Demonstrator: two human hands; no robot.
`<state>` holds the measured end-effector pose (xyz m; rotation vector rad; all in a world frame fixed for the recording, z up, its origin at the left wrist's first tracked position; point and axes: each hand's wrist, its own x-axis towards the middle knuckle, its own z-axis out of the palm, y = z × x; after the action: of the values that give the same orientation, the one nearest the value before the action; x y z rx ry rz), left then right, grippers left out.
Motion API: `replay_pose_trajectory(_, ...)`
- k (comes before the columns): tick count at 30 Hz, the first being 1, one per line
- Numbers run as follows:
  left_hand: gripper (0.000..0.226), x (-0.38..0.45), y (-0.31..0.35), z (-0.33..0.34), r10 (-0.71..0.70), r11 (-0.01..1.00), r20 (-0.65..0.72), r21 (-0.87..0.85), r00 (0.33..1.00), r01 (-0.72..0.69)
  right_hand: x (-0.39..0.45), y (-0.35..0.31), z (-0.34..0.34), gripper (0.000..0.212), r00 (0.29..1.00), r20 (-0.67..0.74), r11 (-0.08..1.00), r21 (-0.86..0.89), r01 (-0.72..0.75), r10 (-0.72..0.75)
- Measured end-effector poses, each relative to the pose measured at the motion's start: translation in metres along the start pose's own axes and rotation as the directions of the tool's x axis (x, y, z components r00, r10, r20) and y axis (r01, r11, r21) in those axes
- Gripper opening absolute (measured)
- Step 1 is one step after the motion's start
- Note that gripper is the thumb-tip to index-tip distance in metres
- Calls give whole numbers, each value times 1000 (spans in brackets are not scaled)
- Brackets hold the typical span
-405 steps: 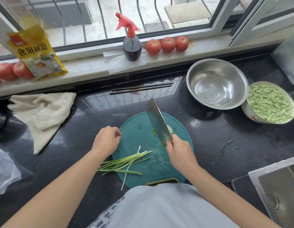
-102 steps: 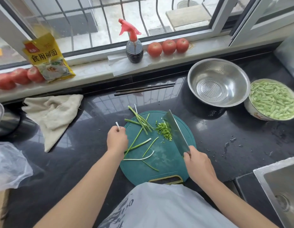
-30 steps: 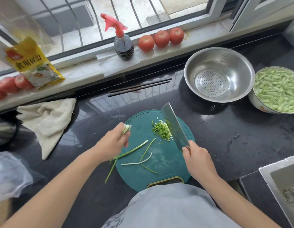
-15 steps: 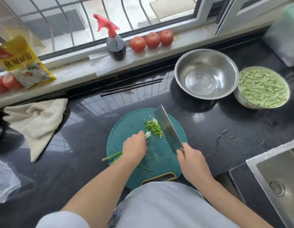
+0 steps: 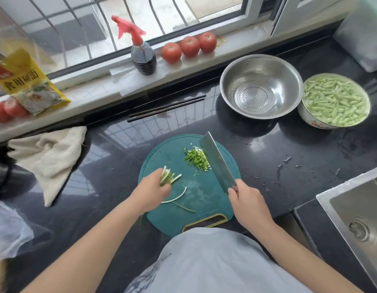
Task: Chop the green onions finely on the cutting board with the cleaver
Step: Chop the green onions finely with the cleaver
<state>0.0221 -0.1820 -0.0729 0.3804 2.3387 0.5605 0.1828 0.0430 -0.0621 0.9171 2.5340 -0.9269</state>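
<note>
A round teal cutting board [image 5: 206, 199] lies on the black counter in front of me. My left hand [image 5: 150, 192] grips a bunch of green onions [image 5: 169, 176] at the board's left side, their pale ends sticking out past my fingers. My right hand [image 5: 249, 205] holds the cleaver [image 5: 216, 161] by its handle, blade angled up and away over the board's right half. A small pile of chopped green onion [image 5: 197, 158] sits beside the blade. Two loose onion strands [image 5: 179, 200] lie near my left hand.
A steel colander [image 5: 261, 85] and a bowl of cut green beans [image 5: 334, 100] stand at the back right. Chopsticks [image 5: 166, 108] lie behind the board. A cloth [image 5: 49, 157] is at the left, a sink [image 5: 356, 216] at the right, a spray bottle [image 5: 142, 49] and tomatoes [image 5: 189, 46] on the sill.
My left hand has gathered the long green onions into a bunch and pulled back to the board's left side. The cleaver stays near the chopped pile.
</note>
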Motion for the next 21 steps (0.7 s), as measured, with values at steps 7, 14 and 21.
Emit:
replay_pose_trajectory(7,28,6,-2,55,71,916,7,396,997,-68,-2,-3,1,19,999,21,999,-31,29,-29)
replay_pose_trajectory(14,22,15,-1,58,2,963,38,269,999,-12,-1,-2,-1,16,1000,8,1000,-9,23,-22)
replay_pose_trajectory(21,15,-16,-8,22,219,917,150,307,964,-256,1,-1,-1,18,1000,19,1000,-24,12,-12)
